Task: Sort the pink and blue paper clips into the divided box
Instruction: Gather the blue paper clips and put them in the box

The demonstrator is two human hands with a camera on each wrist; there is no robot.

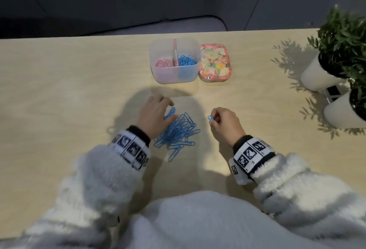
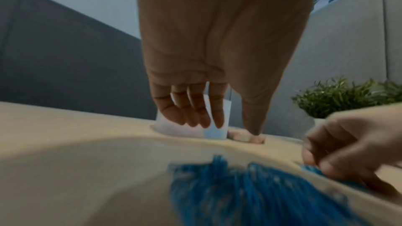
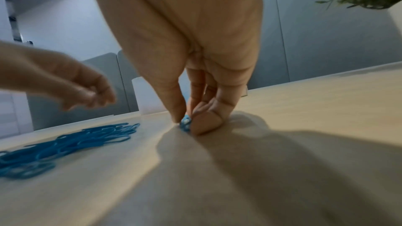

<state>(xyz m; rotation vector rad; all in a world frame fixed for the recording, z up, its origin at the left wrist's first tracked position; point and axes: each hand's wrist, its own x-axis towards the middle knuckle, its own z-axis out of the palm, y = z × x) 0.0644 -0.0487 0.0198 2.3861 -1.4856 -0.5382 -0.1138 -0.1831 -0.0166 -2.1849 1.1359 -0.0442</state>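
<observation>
A translucent divided box stands at the back of the table, with pink clips in its left half and blue clips in its right half. A pile of blue paper clips lies in front of me, blurred in the left wrist view. My left hand hovers over the pile's left edge with its fingers loosely hanging and holding nothing. My right hand, to the right of the pile, pinches one blue clip between thumb and fingers, low at the table.
A floral lid lies right of the box. Two white pots with green plants stand at the right edge. Bare wood table stretches to the left. My fuzzy white sleeves fill the near edge.
</observation>
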